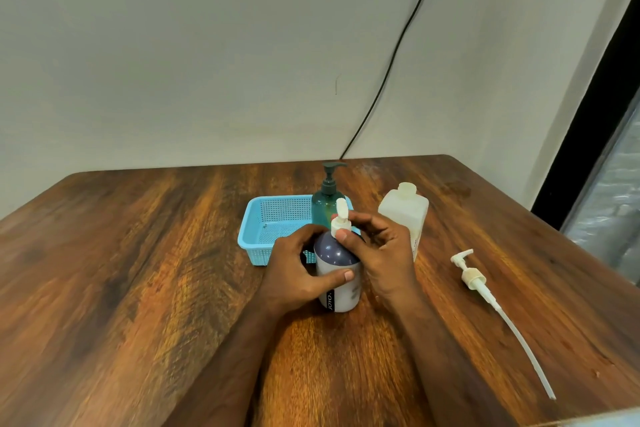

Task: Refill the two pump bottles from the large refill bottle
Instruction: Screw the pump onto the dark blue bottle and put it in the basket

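Centre of the frame, low on the bench (138,253), stands the white pump bottle (341,288) with its dark shoulder, upright, just in front of the blue basket (273,222). We judge it rigid plastic, smooth and likely slippery if soapy, moderately heavy if part full; best taken round the body with one hand while the other works the collar.

Left hand (298,270) wraps the bottle body, thumb across the front, fingers curled round the far side: a firm holding grip. Right hand (377,246) pinches the white pump head (340,222) at the neck with thumb and forefinger, other fingers loosely curled; we judge it is twisting the pump, direction unclear.

Green pump bottle (327,204) stands in the basket, behind, pump on. Large refill bottle (403,215) stands right of centre, cap off, mouth open, just beside the right hand. Its long-tubed pump (491,302) lies flat, right side of the frame, well apart.
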`<state>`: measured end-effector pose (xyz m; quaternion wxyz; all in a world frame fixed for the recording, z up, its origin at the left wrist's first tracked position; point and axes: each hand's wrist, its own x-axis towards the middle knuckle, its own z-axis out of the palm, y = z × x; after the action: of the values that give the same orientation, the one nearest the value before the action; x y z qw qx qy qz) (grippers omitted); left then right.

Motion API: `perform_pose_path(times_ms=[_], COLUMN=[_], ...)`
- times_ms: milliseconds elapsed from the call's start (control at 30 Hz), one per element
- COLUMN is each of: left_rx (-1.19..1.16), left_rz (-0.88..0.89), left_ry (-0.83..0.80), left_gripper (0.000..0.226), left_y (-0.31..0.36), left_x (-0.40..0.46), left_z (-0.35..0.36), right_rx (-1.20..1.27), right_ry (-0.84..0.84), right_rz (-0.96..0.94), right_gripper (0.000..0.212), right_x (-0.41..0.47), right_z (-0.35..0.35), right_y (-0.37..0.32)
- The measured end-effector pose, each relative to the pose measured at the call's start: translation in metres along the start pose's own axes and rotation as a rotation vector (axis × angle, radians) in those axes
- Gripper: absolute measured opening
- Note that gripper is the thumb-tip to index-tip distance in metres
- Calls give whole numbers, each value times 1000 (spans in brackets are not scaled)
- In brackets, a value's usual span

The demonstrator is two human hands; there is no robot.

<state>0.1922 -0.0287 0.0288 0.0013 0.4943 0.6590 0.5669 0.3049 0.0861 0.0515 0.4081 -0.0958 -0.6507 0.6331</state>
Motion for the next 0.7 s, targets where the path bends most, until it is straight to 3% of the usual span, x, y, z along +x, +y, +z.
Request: perform_pose_path(times_ms=[200,433,567,700], left_rx=[-2,-3,-17,-5], left_rz=[11,16,15,17], left_ry=[-9,-6,-9,-6], left_gripper=[61,66,63,59], left_y=[1,0,2,4], left_x=[0,1,0,0], left_z=[0,0,0,-1], right_rx=[-129,18,-75,-194], right_ry=[74,-76,34,117], right_rz=[-53,-2,4,-35], right_gripper=[38,29,26,41], right_x=[3,-4,1,2], right_z=[8,2,1,8], right_y=[2,3,1,2])
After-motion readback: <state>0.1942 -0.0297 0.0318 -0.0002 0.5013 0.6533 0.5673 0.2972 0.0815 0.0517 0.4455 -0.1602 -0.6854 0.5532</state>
